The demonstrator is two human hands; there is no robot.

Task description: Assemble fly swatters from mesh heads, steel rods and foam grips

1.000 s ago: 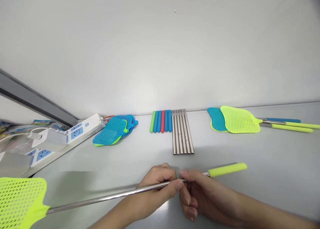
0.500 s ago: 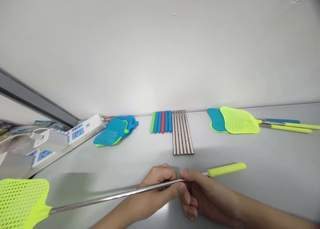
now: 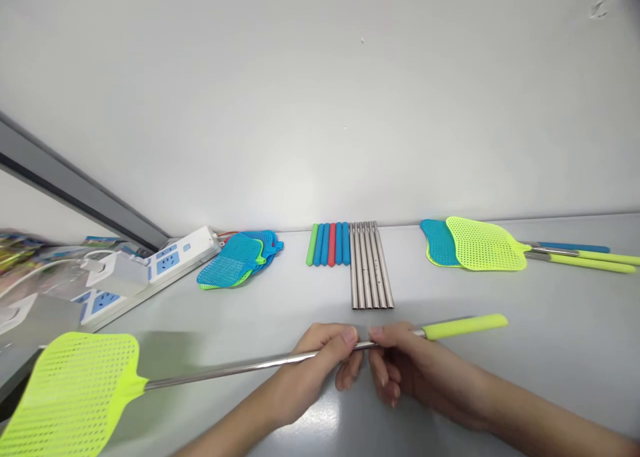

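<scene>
A yellow-green fly swatter (image 3: 83, 384) with a long steel telescopic rod (image 3: 220, 372) lies across both my hands. Its perforated head is at the lower left, and its yellow-green grip (image 3: 466, 326) points right. My left hand (image 3: 320, 364) is closed around the rod near its middle, thumb on top. Close beside it, my right hand (image 3: 407, 364) pinches the rod just left of the grip, its other fingers curled below. A short stretch of bare rod shows between the two hands.
Along the wall lie blue and green swatter heads (image 3: 235, 260), coloured grip sleeves (image 3: 324, 245) and several steel tubes (image 3: 371, 267). Whole swatters (image 3: 487, 245) lie at right. At left stands a power strip (image 3: 175, 260) with plugged-in adapters (image 3: 120, 274).
The swatter's head has come further into view at the left, moving up and right. My left hand has shifted its hold, its thumb now on top of the rod; the view has moved slightly.
</scene>
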